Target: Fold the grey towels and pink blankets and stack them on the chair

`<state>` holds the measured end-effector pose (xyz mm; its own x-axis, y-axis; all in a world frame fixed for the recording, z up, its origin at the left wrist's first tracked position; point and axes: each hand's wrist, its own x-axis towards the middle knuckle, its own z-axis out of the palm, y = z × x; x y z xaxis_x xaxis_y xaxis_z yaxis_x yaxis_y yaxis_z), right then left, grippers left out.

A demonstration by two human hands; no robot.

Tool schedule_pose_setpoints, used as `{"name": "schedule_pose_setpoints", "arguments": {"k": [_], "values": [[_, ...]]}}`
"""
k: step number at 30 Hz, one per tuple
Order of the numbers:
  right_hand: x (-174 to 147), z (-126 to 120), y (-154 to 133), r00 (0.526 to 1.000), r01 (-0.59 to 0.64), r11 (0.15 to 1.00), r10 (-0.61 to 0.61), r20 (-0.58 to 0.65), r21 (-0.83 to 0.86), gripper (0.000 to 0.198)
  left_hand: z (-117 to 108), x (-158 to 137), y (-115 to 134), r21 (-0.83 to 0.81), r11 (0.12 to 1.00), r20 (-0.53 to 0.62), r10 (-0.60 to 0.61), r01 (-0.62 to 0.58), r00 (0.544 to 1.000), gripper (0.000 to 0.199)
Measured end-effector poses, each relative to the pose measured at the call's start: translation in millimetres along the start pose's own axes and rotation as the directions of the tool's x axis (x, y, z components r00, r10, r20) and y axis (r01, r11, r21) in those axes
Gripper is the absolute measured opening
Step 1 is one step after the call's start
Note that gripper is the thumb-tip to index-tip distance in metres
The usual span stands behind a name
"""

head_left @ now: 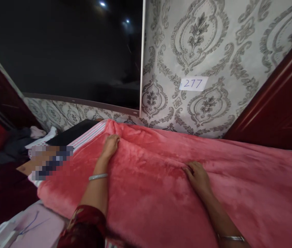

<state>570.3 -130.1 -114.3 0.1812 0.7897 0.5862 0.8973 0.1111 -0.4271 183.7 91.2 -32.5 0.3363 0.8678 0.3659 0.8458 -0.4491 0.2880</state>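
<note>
Pink fleece, thick and plush, is under both my hands: the blanket (177, 186) lies spread over the bed and runs out of view to the right. My left hand (110, 145) sits at its far corner, fingers curled down into a bunched fold there, gripping the cloth as far as I can tell. My right hand (198, 176) rests nearer the middle, palm down, fingers bent and pinching up a small ridge of fleece.

My guess is that the pile is slippery; a shallow pinch like the one on the right could let go under any pull, and pulling unevenly from corner and middle would drag fresh creases across the flat part.

Just beyond the far edge stands the patterned wall (213, 51), with a paper label (194, 83) stuck on it, so there is hardly any room to push forward. A dark screen (63, 51) hangs to the left of that, and a red wooden panel (277, 103) closes in on the right. Left of the blanket's edge lie heaped clothes (17, 144), near enough to snag. Open room is mostly toward me.
</note>
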Motion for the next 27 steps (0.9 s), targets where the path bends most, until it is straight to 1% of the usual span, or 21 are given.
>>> {"name": "schedule_pose_setpoints", "arguments": {"k": [4,6,8,11,14,16,20,23,25,27], "values": [[-1.8,1.2,2.4,0.996,-0.072,0.996,0.074,0.054,-0.05,0.035,-0.5,1.9,5.9,0.031,0.999,-0.02,-0.026,0.027,0.999,0.03],[-3.3,1.2,2.2,0.993,-0.096,0.991,0.102,0.061,-0.092,0.033,-1.0,1.7,11.1,0.049,0.998,-0.021,-0.037,0.038,0.999,0.031],[-4.8,0.8,0.8,0.995,-0.091,0.989,0.096,0.041,-0.113,0.033,-3.5,0.8,18.1,0.071,0.996,-0.024,-0.052,0.054,0.998,0.032],[-5.7,-1.6,-1.5,0.998,-0.057,0.993,0.052,-0.045,-0.107,0.037,-14.0,-1.9,29.4,0.104,0.992,-0.032,-0.065,0.068,0.997,0.034],[-3.5,-9.2,-3.2,0.991,-0.014,0.996,0.002,-0.137,-0.089,0.042,-34.3,-6.3,37.3,0.131,0.991,-0.02,-0.031,0.033,0.999,0.035],[-0.3,-18.3,-5.9,0.986,0.011,0.997,-0.022,-0.165,-0.071,0.042,-52.0,-10.2,39.6,0.152,0.988,-0.006,0.016,-0.014,1.0,0.035],[8.0,-43.7,-18.7,0.989,0.023,0.999,-0.027,-0.144,-0.028,0.041,-89.4,-20.2,42.9,0.198,0.972,0.021,0.125,-0.127,0.992,0.033],[14.5,-64.0,-29.0,0.991,0.011,1.0,-0.013,-0.132,-0.011,0.036,-115.5,-27.8,49.8,0.263,0.943,-0.009,0.214,-0.204,0.977,0.034],[17.3,-76.1,-32.8,0.991,-0.003,1.0,0.0,-0.132,-0.017,0.03,-131.3,-32.3,56.2,0.33,0.916,-0.029,0.253,-0.23,0.967,0.033],[17.3,-85.9,-34.8,0.992,-0.011,1.0,0.007,-0.129,-0.027,0.025,-145.1,-36.8,62.1,0.408,0.881,-0.026,0.275,-0.241,0.961,0.033]]}}
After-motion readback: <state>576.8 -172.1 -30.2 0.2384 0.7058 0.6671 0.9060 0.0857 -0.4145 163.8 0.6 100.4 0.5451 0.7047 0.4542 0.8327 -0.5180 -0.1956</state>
